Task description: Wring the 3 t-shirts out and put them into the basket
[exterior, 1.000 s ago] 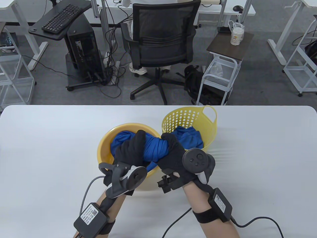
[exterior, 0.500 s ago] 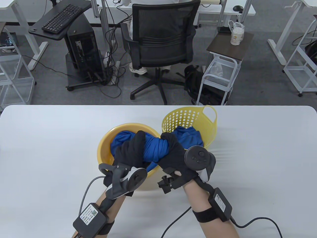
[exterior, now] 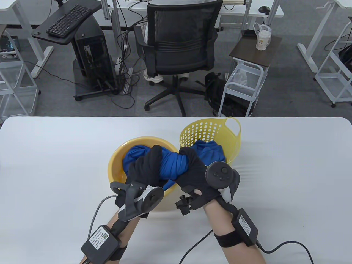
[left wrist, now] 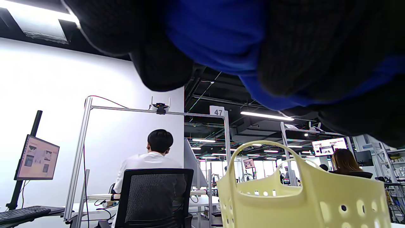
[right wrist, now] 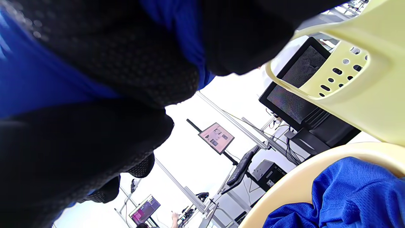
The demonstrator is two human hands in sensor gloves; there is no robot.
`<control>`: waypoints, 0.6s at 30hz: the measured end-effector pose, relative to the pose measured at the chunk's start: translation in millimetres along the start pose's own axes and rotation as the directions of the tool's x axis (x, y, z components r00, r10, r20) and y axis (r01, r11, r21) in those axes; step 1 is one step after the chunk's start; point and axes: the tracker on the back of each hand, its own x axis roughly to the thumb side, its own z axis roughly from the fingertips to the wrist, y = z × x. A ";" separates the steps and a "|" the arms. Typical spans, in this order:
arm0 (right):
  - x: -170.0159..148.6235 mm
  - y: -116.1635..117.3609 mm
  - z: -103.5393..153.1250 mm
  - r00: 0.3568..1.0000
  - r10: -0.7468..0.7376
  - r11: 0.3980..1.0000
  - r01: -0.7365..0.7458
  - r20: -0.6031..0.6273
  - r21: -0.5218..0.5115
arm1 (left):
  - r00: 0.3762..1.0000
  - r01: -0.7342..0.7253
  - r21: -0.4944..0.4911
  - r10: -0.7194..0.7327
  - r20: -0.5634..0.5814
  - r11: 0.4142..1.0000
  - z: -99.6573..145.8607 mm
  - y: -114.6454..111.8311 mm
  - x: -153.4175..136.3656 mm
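A blue t-shirt [exterior: 172, 162] is twisted into a thick rope above the yellow basin [exterior: 115, 162]. My left hand [exterior: 145, 167] grips its left end and my right hand [exterior: 192, 169] grips its right end, both fists curled tight round the cloth. The left wrist view shows blue cloth [left wrist: 218, 34] between black gloved fingers [left wrist: 164, 66]; the right wrist view shows the same t-shirt [right wrist: 186, 41]. More blue fabric [right wrist: 341, 196] lies in the basin [right wrist: 284, 190]. The perforated yellow basket [exterior: 211, 129] behind my right hand holds another blue t-shirt [exterior: 211, 152].
The white table [exterior: 55, 165] stretches wide on both sides of the basin and basket. Cables trail from my wrist units [exterior: 100, 240] near the front edge. Beyond the table stand an office chair [exterior: 178, 49], a small cart [exterior: 244, 82] and desks.
Almost nothing differs; both hands keep their grip on the twisted t-shirt, and the right hand's tracker has shifted very slightly to the right.
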 end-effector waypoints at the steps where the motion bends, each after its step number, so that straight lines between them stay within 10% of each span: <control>1: 0.6 -0.1 -0.3 1.000 -0.001 1.000 0.001 0.003 0.001 | 1.000 -0.002 0.002 0.002 -0.001 1.000 0.0 0.9 -0.1; 18: -1.2 -8.5 -5.8 0.999 0.046 0.998 -0.046 0.023 0.035 | 0.975 -0.220 -0.175 0.224 0.001 0.960 -7.6 -8.2 -19.3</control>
